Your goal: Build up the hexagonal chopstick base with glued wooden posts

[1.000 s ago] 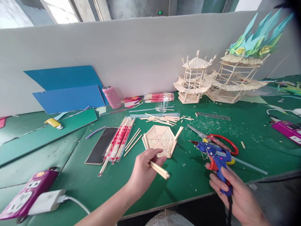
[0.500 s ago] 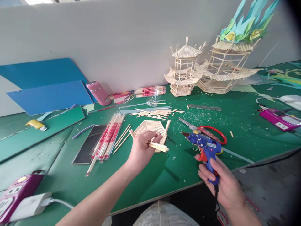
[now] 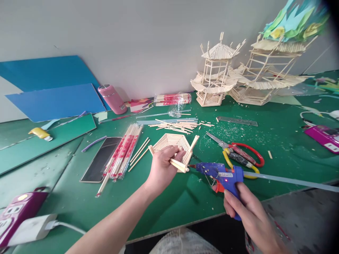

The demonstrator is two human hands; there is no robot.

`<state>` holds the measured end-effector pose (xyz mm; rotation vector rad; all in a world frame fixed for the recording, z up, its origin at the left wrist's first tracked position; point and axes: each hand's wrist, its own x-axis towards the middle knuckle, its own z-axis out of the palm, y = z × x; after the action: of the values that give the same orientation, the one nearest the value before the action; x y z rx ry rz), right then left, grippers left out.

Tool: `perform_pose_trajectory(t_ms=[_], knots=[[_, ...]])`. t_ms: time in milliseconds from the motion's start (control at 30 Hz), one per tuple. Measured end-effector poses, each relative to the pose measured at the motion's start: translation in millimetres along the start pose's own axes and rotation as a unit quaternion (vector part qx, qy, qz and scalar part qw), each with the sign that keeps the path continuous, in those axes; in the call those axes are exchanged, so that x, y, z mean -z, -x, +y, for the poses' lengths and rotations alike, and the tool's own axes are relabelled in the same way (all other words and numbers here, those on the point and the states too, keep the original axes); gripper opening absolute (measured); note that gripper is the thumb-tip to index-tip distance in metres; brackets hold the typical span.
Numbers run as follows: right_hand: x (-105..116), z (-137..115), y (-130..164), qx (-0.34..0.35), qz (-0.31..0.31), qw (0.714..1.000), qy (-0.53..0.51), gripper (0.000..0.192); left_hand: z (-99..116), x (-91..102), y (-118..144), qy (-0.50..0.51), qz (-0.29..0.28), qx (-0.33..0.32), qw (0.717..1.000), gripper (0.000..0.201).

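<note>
My left hand (image 3: 164, 165) is closed around part of a hexagonal frame of pale wooden sticks (image 3: 166, 140). Post-like sticks rise from its corners, and one points towards me from under my fingers. What exactly the fingertips pinch is hidden. In my right hand (image 3: 246, 208) is a blue hot glue gun (image 3: 225, 175), a long translucent glue stick (image 3: 288, 181) reaching out of its back. The gun's nozzle is right by the near end of that post; whether they touch I cannot tell. My index finger is by the orange trigger (image 3: 219, 187).
Red-handled scissors (image 3: 221, 141) and a yellow-handled tool (image 3: 227, 158) lie beyond the gun. Left of the frame are loose sticks (image 3: 139, 155), wrapped chopsticks (image 3: 124, 151) and a phone (image 3: 99, 162). Stick pavilions (image 3: 215, 77), a pink bottle (image 3: 112, 100) and power strips (image 3: 21, 211) stand around.
My right hand has brought the glue gun left and levelled it, so its nozzle is now at the post's end. My left hand keeps its hold on the frame. The view has shifted slightly.
</note>
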<state>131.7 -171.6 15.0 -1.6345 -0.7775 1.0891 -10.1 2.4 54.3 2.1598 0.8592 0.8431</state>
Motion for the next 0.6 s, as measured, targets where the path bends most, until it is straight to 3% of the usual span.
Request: perform_pose_trajectory(t_ms=[167, 367, 600], knots=[[-3.3, -3.5, -3.0, -0.009, 0.024, 0.998, 0.049, 0.033, -2.2, -0.3, -1.7, 0.018, -0.004, -0.001, 1.000, 0.024], [1.3, 3.4, -6.6, -0.009, -0.020, 0.994, 0.104, 0.031, -2.0, -0.2, -2.2, 0.039, -0.003, -0.002, 0.999, 0.025], [-7.7, -5.6, -4.9, -0.022, 0.044, 0.996, 0.079, 0.031, -4.6, 0.5, -2.7, 0.060, 0.006, 0.001, 0.998, 0.021]])
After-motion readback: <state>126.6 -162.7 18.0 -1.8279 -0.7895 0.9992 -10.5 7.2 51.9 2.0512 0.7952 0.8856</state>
